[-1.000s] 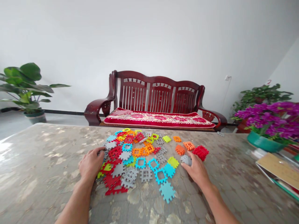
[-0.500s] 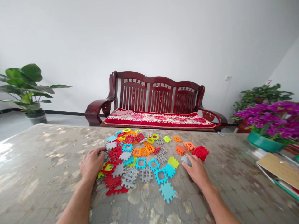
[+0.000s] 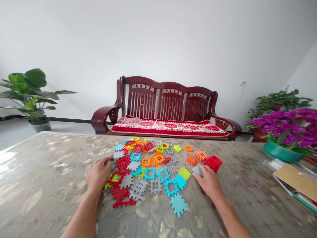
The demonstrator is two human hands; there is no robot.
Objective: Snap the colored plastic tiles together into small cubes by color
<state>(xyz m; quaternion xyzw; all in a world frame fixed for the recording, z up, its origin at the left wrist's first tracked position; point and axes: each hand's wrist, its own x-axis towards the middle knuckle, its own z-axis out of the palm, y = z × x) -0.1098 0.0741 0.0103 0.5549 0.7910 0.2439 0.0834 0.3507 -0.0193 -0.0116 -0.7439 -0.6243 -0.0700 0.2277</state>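
My left hand [image 3: 98, 172] rests on the table at the left edge of a loose heap of interlocking plastic tiles. Its fingers stretch towards a grey tile [image 3: 118, 154] and red tiles [image 3: 123, 162]; nothing shows in its grasp. On the right, my right hand [image 3: 210, 180] lies low with thumb and fingers apart around a small grey tile [image 3: 197, 170], which it partly covers. Just beyond that hand sits a stack of red tiles [image 3: 213, 162], with orange tiles [image 3: 191, 160] beside it. Blue tiles [image 3: 171, 187] and a lime tile [image 3: 184, 173] lie between the hands.
The tiles lie on a patterned table [image 3: 49, 185]. A teal pot of purple flowers [image 3: 284, 152] and a brown notebook [image 3: 298, 180] are at the right. Behind the table stands a wooden bench [image 3: 170, 102]; a potted plant [image 3: 29, 86] is at the far left.
The whole view has shifted very slightly. Both hands and the tiles stay where they were.
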